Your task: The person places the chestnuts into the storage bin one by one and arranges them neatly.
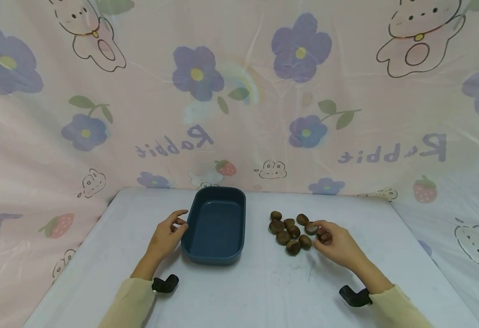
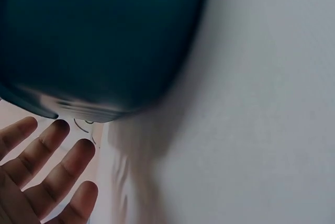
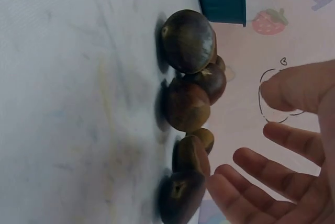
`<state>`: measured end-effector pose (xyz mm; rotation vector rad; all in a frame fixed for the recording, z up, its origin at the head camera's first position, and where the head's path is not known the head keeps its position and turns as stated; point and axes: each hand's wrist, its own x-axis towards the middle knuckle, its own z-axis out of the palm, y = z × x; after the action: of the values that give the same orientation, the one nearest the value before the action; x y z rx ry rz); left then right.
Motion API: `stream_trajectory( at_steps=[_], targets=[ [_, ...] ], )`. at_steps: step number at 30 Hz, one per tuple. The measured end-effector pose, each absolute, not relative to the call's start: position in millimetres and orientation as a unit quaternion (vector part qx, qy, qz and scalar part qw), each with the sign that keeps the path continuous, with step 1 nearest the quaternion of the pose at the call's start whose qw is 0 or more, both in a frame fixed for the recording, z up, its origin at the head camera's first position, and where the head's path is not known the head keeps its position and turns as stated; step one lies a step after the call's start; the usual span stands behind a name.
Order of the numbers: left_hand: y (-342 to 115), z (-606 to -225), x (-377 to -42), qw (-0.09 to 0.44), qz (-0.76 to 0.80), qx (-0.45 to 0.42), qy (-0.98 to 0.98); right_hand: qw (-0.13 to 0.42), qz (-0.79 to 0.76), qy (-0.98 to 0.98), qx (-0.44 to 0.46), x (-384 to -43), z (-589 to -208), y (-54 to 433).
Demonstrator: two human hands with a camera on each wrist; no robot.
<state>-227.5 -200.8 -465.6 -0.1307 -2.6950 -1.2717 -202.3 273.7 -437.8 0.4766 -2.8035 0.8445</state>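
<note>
Chestnuts, rounded, glossy, dark brown, tan patches, loosely clustered

On the tabletop, a tray stands left of a cluster of chestnuts, well apart from it. The left grip is just beside the tray's left wall, the right grip at the cluster's right edge. Behind the tabletop hangs a cloth.
</note>
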Motion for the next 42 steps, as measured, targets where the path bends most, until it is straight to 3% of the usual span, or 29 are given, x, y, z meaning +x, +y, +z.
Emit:
stream_trajectory(
  at_steps=[9, 42],
  targets=[
    [-196.0, -466.5, -232.2, 0.077, -0.425, -0.038, -0.901, 0.047, 0.283, -0.947, 0.146, -207.1, -446.8, 270.8],
    [-190.8, -470.5, -242.9, 0.103, -0.433, -0.021, -0.895, 0.034, 0.236, -0.956, 0.168, -216.9, -462.1, 261.7]
  ],
)
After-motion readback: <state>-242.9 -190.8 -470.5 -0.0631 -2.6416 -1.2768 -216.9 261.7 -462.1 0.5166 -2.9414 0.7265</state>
